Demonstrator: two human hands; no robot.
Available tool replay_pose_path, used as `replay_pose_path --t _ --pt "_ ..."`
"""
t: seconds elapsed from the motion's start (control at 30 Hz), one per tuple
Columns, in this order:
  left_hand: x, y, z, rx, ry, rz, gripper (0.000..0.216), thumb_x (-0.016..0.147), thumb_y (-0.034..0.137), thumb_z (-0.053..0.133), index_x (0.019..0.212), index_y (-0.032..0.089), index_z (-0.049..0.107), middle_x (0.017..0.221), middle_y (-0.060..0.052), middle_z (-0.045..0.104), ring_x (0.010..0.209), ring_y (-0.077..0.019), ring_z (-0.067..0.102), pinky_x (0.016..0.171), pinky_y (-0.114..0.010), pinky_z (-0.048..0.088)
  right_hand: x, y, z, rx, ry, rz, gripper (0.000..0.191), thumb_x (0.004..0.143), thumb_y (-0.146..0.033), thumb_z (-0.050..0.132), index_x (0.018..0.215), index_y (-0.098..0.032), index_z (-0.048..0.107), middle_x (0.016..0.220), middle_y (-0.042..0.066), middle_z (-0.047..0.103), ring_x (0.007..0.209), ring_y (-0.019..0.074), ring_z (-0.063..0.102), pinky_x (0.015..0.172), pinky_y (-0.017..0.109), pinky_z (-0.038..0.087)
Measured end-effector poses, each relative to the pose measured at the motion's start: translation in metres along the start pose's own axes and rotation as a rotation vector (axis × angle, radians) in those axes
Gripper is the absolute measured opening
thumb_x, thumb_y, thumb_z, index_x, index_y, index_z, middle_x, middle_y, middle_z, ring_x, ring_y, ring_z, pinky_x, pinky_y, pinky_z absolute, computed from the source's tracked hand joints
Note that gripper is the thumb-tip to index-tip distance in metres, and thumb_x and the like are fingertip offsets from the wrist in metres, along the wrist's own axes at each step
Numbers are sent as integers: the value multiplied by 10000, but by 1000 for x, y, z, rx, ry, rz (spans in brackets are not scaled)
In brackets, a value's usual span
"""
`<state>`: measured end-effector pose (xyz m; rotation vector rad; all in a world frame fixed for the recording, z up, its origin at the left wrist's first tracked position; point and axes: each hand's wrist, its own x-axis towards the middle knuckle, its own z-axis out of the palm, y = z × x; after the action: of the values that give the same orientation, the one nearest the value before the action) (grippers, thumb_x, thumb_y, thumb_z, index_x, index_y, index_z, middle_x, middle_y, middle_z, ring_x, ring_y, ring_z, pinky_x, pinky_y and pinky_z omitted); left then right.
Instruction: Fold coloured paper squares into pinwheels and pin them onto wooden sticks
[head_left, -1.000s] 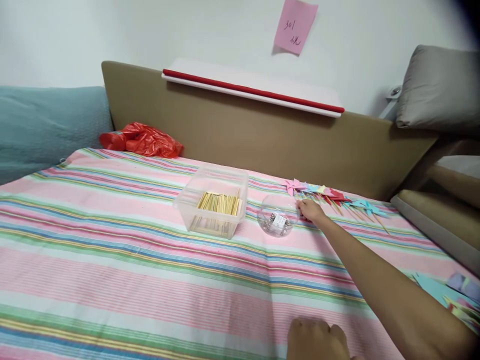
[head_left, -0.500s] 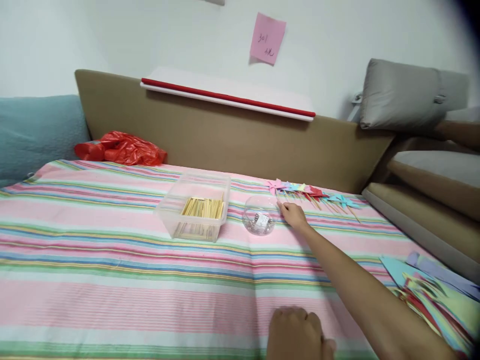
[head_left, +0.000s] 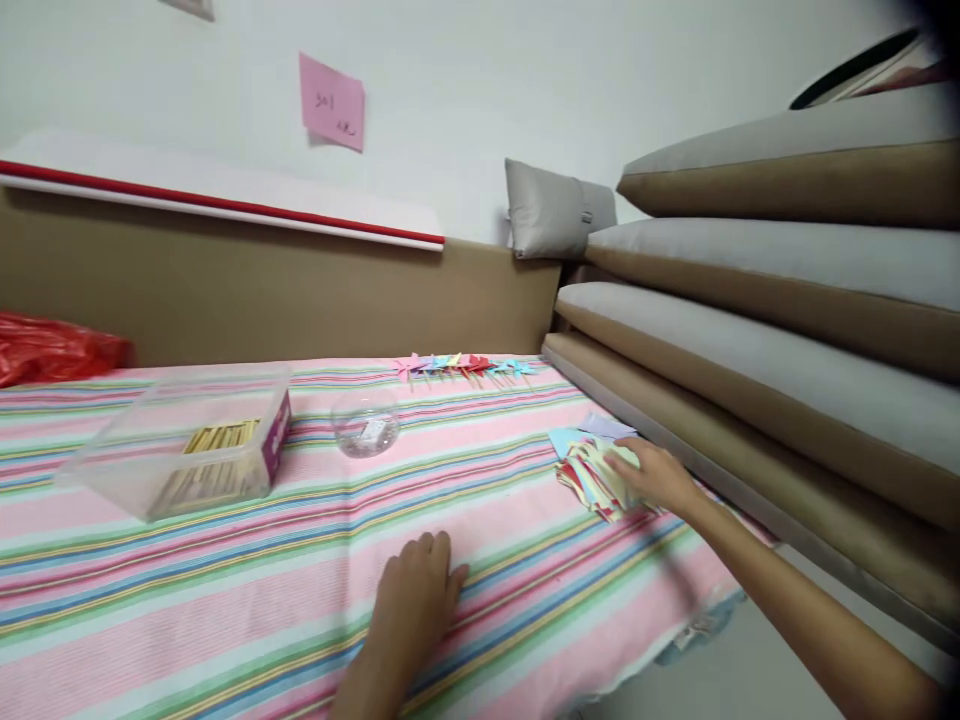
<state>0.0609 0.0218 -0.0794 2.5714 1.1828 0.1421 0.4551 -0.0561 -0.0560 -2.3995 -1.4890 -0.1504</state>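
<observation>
My right hand (head_left: 654, 476) is over a fanned pile of coloured paper pieces (head_left: 592, 475) on the right side of the cloth. Its fingers are stretched out and apart at the edge of the pile, with no sheet lifted. My left hand (head_left: 417, 578) rests on the striped cloth (head_left: 300, 620) near the front, fingers curled together and thumb out to the side; I see nothing in it. A clear round container (head_left: 366, 425) with a white label and small items stands beyond. To its left is a clear plastic box (head_left: 217, 480) holding thin wooden sticks (head_left: 221, 437).
Several paper pinwheels (head_left: 465, 367) on sticks lie in a row at the back. Stacked grey-brown cushions (head_left: 750, 300) border the right side. A red plastic bag (head_left: 52, 350) lies at the far left. The cloth's edge drops off at front right.
The view has turned right. My right hand has left the spot between the round container and the pinwheels and come to the paper pile. My left hand stays low, near the front.
</observation>
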Motion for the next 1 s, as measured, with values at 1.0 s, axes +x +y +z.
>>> replay_pose_path --t 1.0 --pt "-37 49 28 201 169 -61 379 973 303 560 1292 130 671 1284 -227 651 1191 -429 591 929 -650 499 -23 5 43 11 -52 188 407 989 -449 611 1296 -183 608 1220 97 681 1057 240 681 933 472 562"
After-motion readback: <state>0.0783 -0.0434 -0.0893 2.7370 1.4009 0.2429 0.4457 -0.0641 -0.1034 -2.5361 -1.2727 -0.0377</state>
